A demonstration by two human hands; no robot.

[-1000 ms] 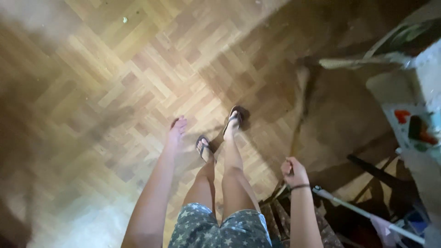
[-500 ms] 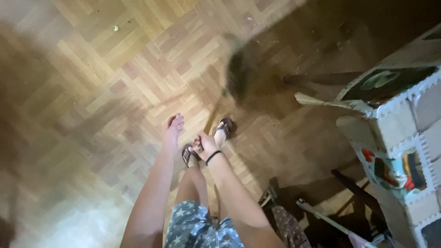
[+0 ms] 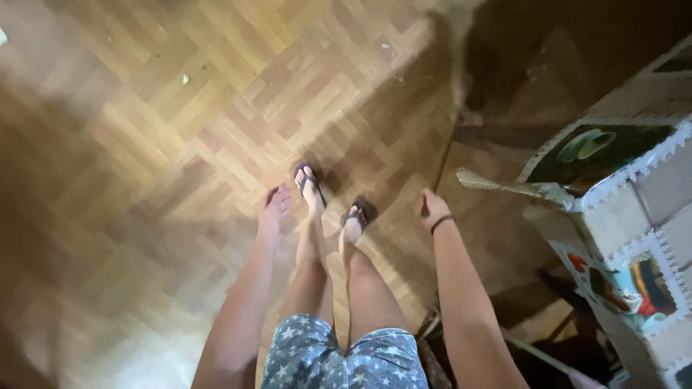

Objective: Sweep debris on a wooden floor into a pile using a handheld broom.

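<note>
Right hand [image 3: 432, 209] fisted around thin broom handle [image 3: 442, 162] at centre right — left hand [image 3: 274, 209] hangs loose, empty, centre frame.

Floor [image 3: 180, 122]: herringbone wood parquet, light brown, sunlit at upper left, shaded at right. 2 small pale specks [image 3: 185, 78] lie on it, well apart.

Flip-flops [image 3: 311, 180]: 2, dark, worn on the feet, one ahead of the other.

Shorts [image 3: 346, 356]: grey-blue with pale stars.

Box [image 3: 634, 209]: large, pale, with toothed foam edging and coloured picture panels, at right.

Rod [image 3: 537, 354]: thin, pale, slanting along the floor below the box.
</note>
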